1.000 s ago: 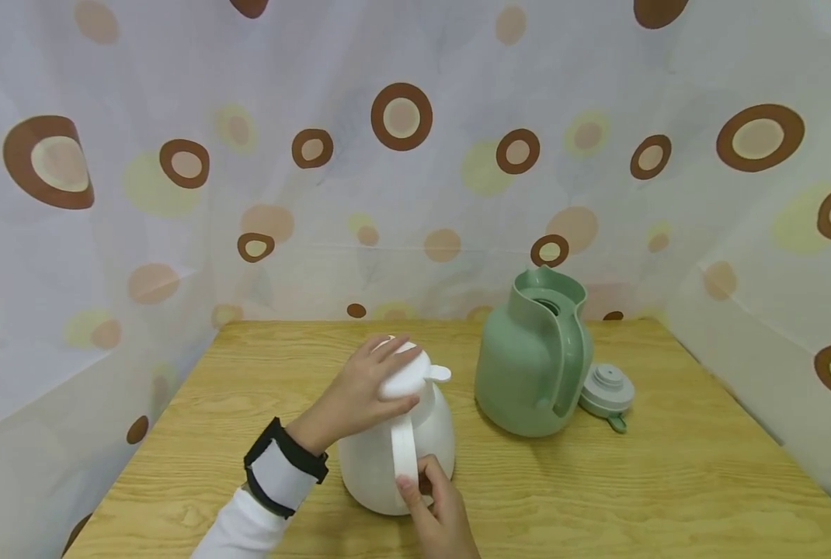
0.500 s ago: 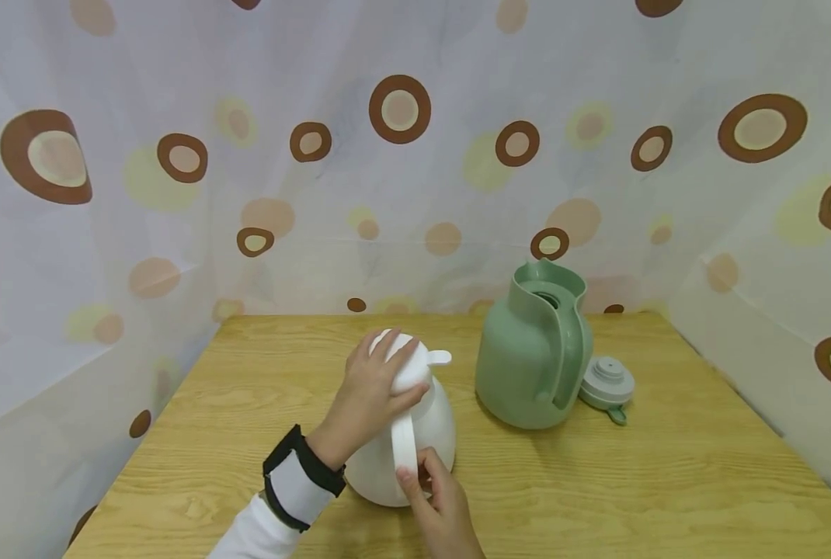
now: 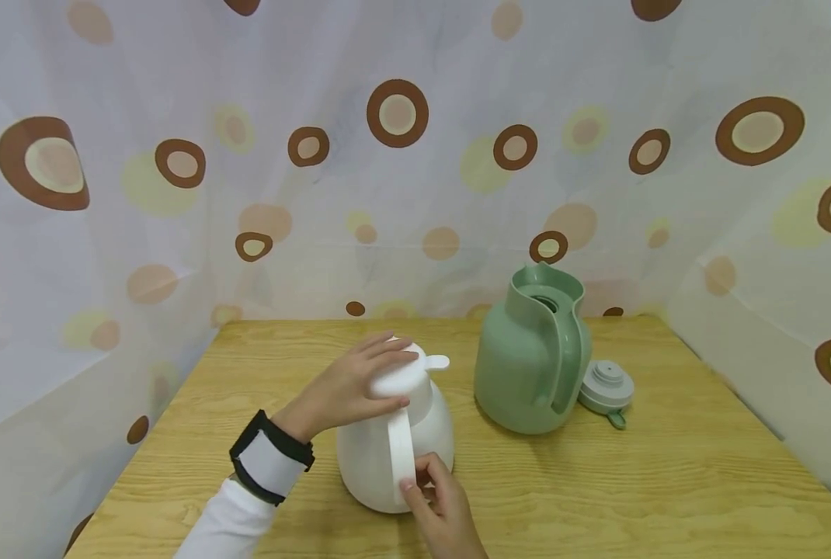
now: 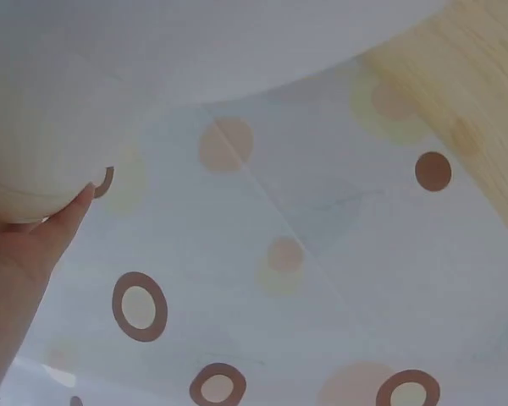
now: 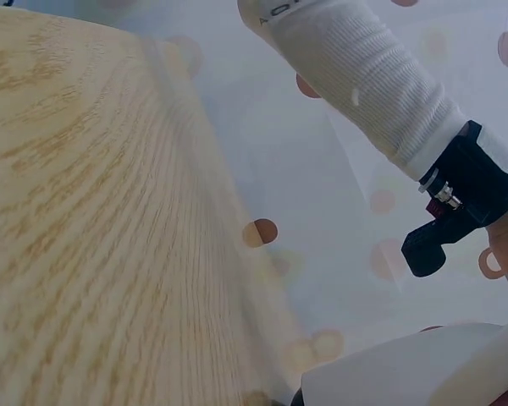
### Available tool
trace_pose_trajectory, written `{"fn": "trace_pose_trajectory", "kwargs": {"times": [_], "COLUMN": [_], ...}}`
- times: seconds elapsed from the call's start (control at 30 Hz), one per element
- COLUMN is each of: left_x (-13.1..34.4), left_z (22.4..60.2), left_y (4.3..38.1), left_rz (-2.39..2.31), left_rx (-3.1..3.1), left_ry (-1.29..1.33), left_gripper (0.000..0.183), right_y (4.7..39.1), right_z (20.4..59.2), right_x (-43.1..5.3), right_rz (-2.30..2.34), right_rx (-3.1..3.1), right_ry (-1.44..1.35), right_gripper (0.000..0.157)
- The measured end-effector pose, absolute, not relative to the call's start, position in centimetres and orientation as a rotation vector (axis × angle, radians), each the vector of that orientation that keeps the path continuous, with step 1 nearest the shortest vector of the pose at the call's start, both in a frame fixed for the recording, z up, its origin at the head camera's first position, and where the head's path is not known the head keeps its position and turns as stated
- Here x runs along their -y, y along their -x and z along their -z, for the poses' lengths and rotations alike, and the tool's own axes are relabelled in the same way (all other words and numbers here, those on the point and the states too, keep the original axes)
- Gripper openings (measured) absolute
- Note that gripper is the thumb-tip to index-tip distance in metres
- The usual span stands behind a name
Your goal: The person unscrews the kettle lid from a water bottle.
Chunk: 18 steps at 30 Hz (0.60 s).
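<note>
In the head view, a white thermos jug [image 3: 363, 466] stands on the wooden table with its handle [image 3: 400, 446] toward me. My left hand [image 3: 342, 392] grips the jug's white lid [image 3: 391, 382], fingers over the top and thumb along the near side. A small tab [image 3: 438, 362] on the lid points right. Low on the handle, my right hand [image 3: 447, 508] pinches it between thumb and fingers. The left wrist view has part of the left hand [image 4: 25, 254] against a large white surface. In the right wrist view, part of the white jug [image 5: 398, 368] shows at the bottom.
A green thermos jug [image 3: 520, 373] with an uncovered top stands to the right, its handle toward me. Beside it lies a grey stopper lid [image 3: 607, 384] with a green tab. A curtain [image 3: 401, 194] printed with circles surrounds the wooden table [image 3: 597, 497] at the back and sides.
The lid's tab has swung slightly away from me. The left hand first turned with its wrist to the right, then came back left over the lid. The right hand has stayed on the handle.
</note>
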<state>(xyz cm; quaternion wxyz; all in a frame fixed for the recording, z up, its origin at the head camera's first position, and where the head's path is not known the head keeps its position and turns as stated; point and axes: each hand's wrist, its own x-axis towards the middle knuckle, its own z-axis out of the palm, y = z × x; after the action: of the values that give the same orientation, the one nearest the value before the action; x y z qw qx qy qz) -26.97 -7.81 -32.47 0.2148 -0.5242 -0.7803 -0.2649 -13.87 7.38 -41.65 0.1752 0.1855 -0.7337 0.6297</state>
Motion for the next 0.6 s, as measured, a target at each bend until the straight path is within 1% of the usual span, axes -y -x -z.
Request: {"fn": "trace_pose_trajectory", "kwargs": {"times": [0.13,0.47,0.6], "left_x": [7.6,5.0,4.6], "left_z": [32.8,33.0,32.8], "left_y": [26.6,23.5,23.1], "left_rz": [0.778,0.661,0.554], "left_rx": [2.155,2.243,2.282], "left_ry": [1.401,0.928,0.85], "left_gripper": [0.049,0.051,0.054], "right_y": [13.9,13.7,13.8], "right_z": [41.8,41.8,41.8], "right_x": [-7.3,-7.0,-7.1], "right_rz": [-1.76,-1.754,-1.746], "right_rx": [2.062,2.011,2.006], "right_ry": [-0.522,-0.515,-0.52], "right_gripper": [0.003,0.007,0.005]}}
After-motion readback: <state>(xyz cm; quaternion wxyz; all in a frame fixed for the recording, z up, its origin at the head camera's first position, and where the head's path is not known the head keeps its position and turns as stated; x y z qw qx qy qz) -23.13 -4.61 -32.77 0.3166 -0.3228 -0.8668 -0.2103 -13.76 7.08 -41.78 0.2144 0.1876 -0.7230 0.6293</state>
